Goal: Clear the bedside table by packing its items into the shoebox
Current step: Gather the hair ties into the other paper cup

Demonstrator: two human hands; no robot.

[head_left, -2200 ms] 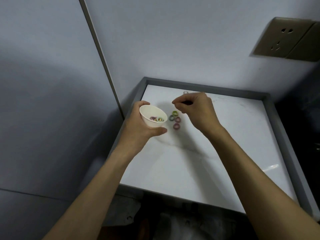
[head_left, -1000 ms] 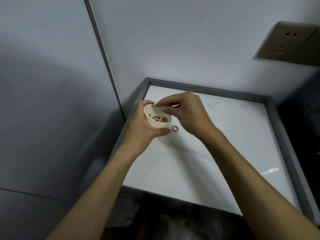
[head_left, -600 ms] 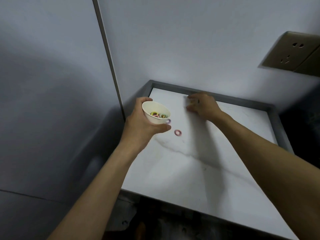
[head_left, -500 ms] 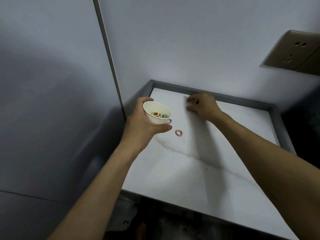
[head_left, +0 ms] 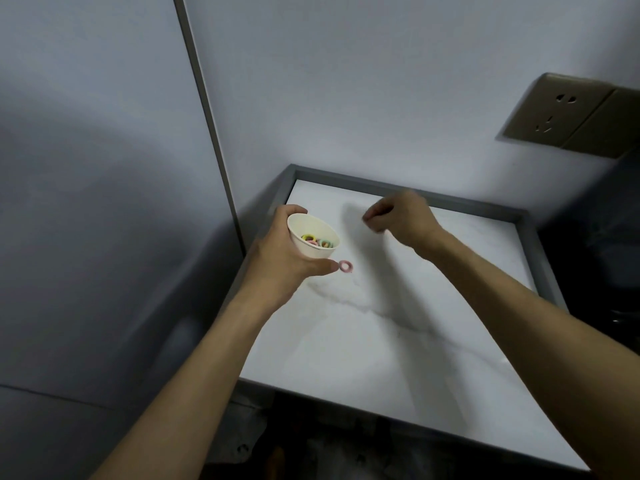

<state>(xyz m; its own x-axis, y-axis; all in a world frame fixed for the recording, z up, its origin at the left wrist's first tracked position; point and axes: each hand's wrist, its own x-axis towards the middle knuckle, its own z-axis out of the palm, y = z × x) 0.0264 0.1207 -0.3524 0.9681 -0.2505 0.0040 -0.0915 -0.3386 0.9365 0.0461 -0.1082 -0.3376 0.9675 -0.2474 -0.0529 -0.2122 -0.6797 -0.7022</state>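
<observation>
My left hand (head_left: 280, 261) grips a small white cup (head_left: 311, 237) and holds it tilted over the left side of the white marble bedside table (head_left: 398, 341). Several coloured hair rings (head_left: 317, 240) lie inside the cup. One pink ring (head_left: 345, 266) rests on the tabletop just right of my left thumb. My right hand (head_left: 403, 218) hovers over the back of the table to the right of the cup. Its fingertips are pinched together on a small pale item that blur mostly hides. No shoebox is in view.
A grey raised rim (head_left: 533, 251) frames the tabletop. Grey walls close in at the back and left, with a metal strip (head_left: 204, 109) running down the corner. A bronze wall socket (head_left: 557, 116) sits at the upper right. Dark clutter lies below the table's front edge.
My right hand dropped rings into the cup, reached to the table's back edge, then lifted off with its fingers pinched and moved towards the cup. The cup has stayed in place.
</observation>
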